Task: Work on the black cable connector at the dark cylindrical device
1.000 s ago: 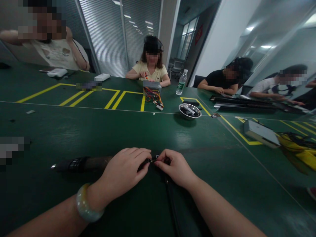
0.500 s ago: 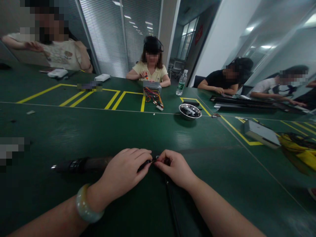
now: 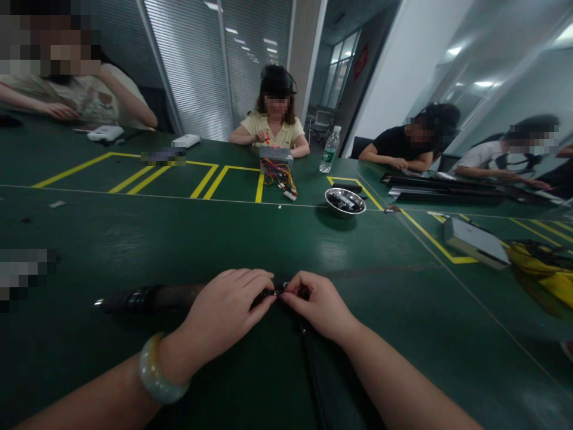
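My left hand (image 3: 233, 304) is closed on a small dark part (image 3: 264, 296) at its fingertips, above the green table. Close by on the right, my right hand (image 3: 317, 304) pinches something tiny and dark against the end of that part; its shape is too small to make out. A long black tool-like cylinder (image 3: 147, 298) with a shiny tip lies on the table, its right end hidden behind my left hand. From under my right hand a black rod or cable (image 3: 311, 364) runs down to the frame's lower edge.
A metal bowl (image 3: 345, 202) of dark parts stands beyond my hands, near a water bottle (image 3: 329, 150). Farther off, a person handles a grey box (image 3: 276, 156) with coloured wires. At right lie a silver box (image 3: 475, 241) and yellow cloth (image 3: 546, 272). Other people sit around the table.
My hands have barely moved; the part at my left fingertips is turned slightly. At the far left, a person has shifted leftward and raised an arm toward the head.
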`<state>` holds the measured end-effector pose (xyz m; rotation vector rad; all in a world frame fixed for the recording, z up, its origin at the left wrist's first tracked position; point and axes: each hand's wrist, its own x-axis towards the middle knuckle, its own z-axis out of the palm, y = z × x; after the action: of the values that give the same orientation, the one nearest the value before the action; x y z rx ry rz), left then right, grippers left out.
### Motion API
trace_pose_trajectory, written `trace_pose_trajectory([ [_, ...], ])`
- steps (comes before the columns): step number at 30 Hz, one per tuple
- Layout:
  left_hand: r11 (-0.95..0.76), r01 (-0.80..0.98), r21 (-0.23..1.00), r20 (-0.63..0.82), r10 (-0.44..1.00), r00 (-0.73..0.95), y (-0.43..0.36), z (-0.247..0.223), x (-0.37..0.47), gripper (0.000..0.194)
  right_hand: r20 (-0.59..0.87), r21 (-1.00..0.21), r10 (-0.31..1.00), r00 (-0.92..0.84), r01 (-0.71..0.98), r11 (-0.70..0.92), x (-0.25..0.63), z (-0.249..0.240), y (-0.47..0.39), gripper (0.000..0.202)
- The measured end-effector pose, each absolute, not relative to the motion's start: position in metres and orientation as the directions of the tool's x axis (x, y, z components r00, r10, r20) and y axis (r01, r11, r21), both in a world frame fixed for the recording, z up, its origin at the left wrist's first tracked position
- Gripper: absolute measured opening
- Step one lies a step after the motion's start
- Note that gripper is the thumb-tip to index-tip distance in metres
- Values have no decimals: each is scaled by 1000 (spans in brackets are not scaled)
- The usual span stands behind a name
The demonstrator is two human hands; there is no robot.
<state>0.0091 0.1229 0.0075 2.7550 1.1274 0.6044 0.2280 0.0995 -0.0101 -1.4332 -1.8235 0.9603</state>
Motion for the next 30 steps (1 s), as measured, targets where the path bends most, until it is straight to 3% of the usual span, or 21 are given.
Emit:
trace_pose_trajectory([
  [30, -729, 644, 233, 345, 681, 646, 124, 5, 9, 16, 0, -867, 961, -278, 478, 139, 229, -8, 100, 16],
])
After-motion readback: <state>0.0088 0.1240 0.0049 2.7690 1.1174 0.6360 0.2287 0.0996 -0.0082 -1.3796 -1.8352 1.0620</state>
